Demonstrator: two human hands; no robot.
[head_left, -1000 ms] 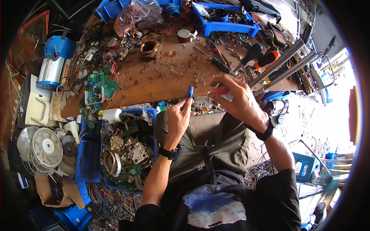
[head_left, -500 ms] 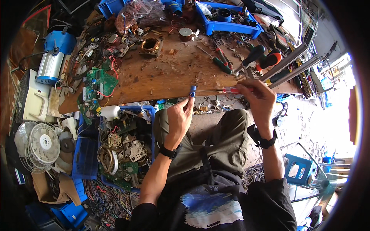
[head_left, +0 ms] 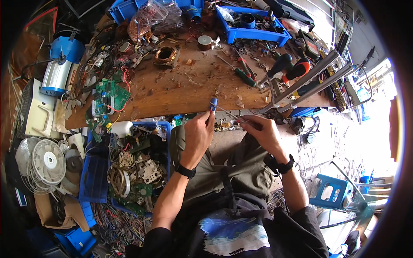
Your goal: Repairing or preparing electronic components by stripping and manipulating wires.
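My left hand pinches a small blue cylinder, perhaps a capacitor, and holds it upright just off the bench's near edge. In my right hand is a screwdriver, its handle mostly hidden by the fingers. The thin metal shaft points up and left, with its tip at the side of the blue cylinder; whether it touches cannot be told. Both hands are above my lap. Beyond them lies the scarred wooden bench, strewn with small scraps.
A copper-wound stator and a green circuit board lie on the bench. Pliers and handled tools lie at its right, near metal bars. Left of my legs stands a blue crate of scrap parts. A teal stool is at right.
My right hand has come down and left, closer to my left hand. The screwdriver has gone from nearly level to slanting up toward the blue cylinder. My left hand has barely moved.
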